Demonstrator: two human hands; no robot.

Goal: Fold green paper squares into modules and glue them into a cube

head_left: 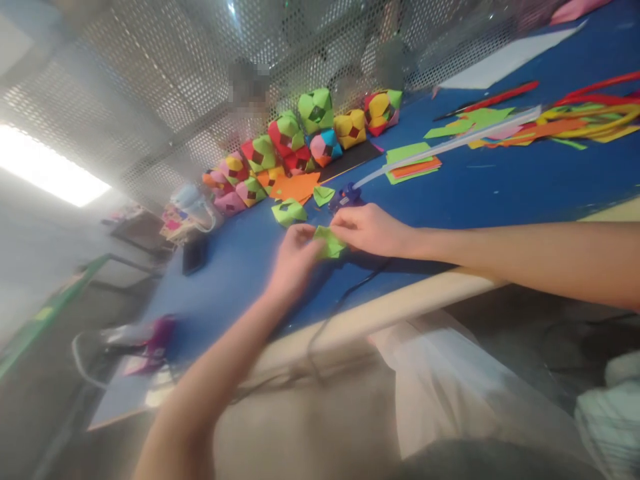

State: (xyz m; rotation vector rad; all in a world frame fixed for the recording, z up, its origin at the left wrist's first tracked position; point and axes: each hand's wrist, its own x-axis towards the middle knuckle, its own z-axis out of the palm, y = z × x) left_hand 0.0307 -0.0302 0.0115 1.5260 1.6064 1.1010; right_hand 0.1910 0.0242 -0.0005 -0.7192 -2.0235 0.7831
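Note:
Both of my hands pinch one small piece of folded green paper [330, 243] just above the blue table. My left hand [297, 259] grips its left side, and my right hand [367, 229] grips the upper right side. Right behind my right hand lies a dark blue glue gun [345, 197] with a long whitish stick [450, 145] jutting from its back. Beyond my fingers rest a partly assembled green paper shape [289, 213] and a small folded green piece [323, 195]. Some fingertips are hidden by the paper and by blur.
Colourful finished paper balls [285, 143] are stacked along the perforated metal screen [180, 87]. Orange paper sheets [296, 187], a stack of green and orange slips [413, 162], and red-handled scissors [493, 99] lie on the table [240, 267]. A dark cable [345, 297] hangs over the front edge.

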